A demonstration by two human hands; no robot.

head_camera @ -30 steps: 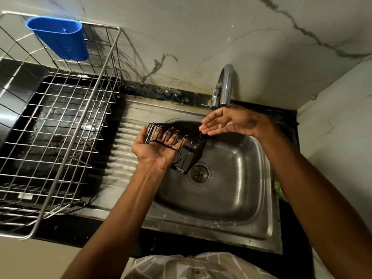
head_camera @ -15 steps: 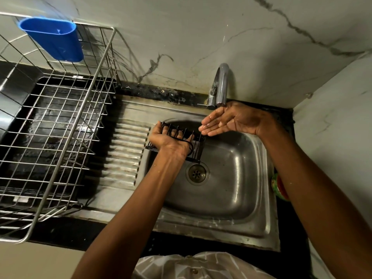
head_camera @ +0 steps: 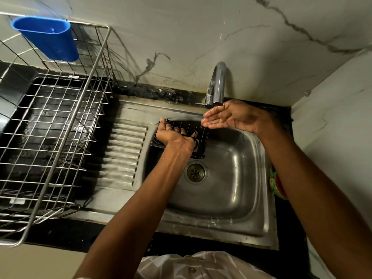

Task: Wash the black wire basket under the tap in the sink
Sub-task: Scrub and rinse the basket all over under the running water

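Head view: the left hand (head_camera: 173, 135) grips the black wire basket (head_camera: 198, 137) with its fingers (head_camera: 182, 130) hooked through the wires and clamped on it, holding it over the back left corner of the sink (head_camera: 259, 198). The right hand (head_camera: 231, 117) is cupped, fingers loosely apart and holding nothing, just under the tap (head_camera: 218, 83) spout and above the basket's right end. The basket's long axis runs left to right, roughly level, its open wire face tilted toward the wall. Judged risk: wet fingers could slip on the thin wires and drop it into the bowl, or the cupped palm could deflect water onto the worktop (head_camera: 60, 234).
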